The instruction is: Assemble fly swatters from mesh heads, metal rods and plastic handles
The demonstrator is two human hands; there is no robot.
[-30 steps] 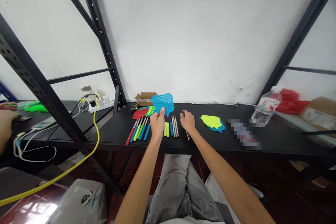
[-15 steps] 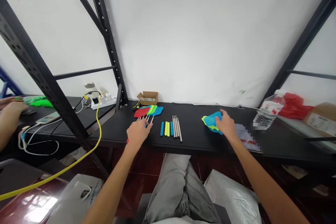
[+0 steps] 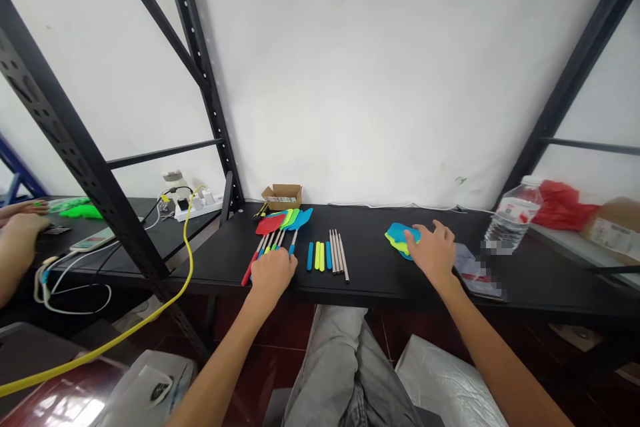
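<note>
On the left of the black table lies a row of fly swatters (image 3: 271, 223) with flat red, green and blue heads, metal rods and coloured handles. My left hand (image 3: 273, 271) is closed over their handle ends, its fingers curled around a blue handle. Beside it are several loose blue and yellow grips (image 3: 319, 256) and several bare metal rods (image 3: 339, 255). Further right, a small pile of blue and yellow swatter heads (image 3: 400, 239) rests on the table. My right hand (image 3: 434, 248) is at the pile's right edge, fingers apart, thumb over the top head.
A small open cardboard box (image 3: 283, 196) stands at the back. To the right are a plastic packet (image 3: 475, 270), a water bottle (image 3: 515, 213) and a red bag (image 3: 563, 203). Another person's hand (image 3: 23, 230) is at far left, past a metal post (image 3: 85, 120) and yellow cable (image 3: 189, 240).
My right hand has loosened from the pile of swatter heads, and its fingers have spread. My left hand has moved slightly down and right along the swatters, onto the handles.
</note>
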